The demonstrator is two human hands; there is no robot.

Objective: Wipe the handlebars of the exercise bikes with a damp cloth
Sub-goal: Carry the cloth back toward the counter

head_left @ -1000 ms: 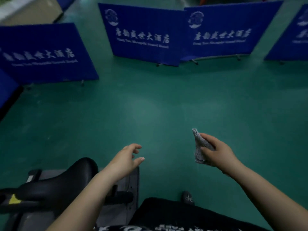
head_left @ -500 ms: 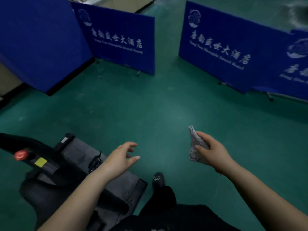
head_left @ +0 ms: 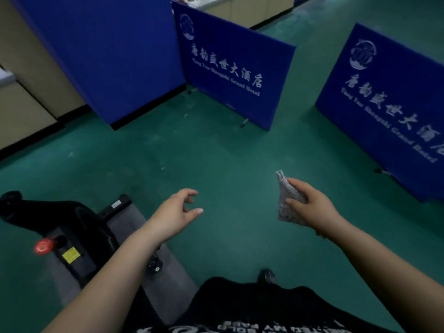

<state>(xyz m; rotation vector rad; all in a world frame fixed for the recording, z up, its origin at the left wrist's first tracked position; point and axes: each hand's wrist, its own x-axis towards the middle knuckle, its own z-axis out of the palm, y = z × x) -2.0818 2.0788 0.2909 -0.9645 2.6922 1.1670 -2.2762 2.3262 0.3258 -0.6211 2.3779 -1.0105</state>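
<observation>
While the green floor lies underfoot, a folded grey cloth is held upright in the right hand, pinched between thumb and fingers, clear of any surface. The left hand is empty, its grip loosely open above the floor. At lower left, part of an exercise bike is seen, with a red knob and a yellow label. The cloth is judged soft, light and limp, best gripped as a folded pad so that a flat face meets the bar. No handlebars can be made out; the bike is cut off by the frame edge and dimly lit. Blue hotel-branded screens stand behind.
</observation>
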